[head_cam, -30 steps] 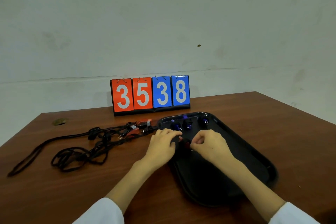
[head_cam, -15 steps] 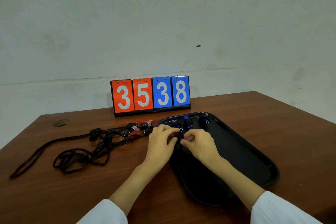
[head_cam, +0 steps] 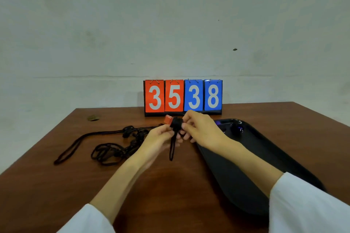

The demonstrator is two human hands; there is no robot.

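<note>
"Red plastic with a black end, that's the small piece (head_cam: 171, 120) both hands have got. How is it gripped?"

"The right hand (head_cam: 200, 130) pinches the black end between thumb and curled fingertips. The left hand (head_cam: 161, 138) closes on it from below and from the left, just where the cord (head_cam: 172, 147) comes off."

"And the cord?"

"Black, a narrow loop hanging straight down from the piece between the two forearms. Its lower end is low over the table (head_cam: 170, 185); whether it touches the wood I cannot tell."

"So where is the piece itself?"

"Held up off the table, in front of the base of the scoreboard (head_cam: 182, 96) and to the left of the tray (head_cam: 246, 157)."

"What lies round about?"

"To the left, a tangle of black lanyards (head_cam: 113, 149) on the wood, with one long loop trailing out towards the left edge. To the right, the black tray, with small dark-blue things (head_cam: 237, 128) at its far end — too dim to name. The scoreboard stands at the back edge of the table before the pale wall (head_cam: 170, 24): two red cards reading 3 and 5, then two blue reading 3 and 8. White sleeves (head_cam: 306, 204) show at the bottom of the view."
</note>
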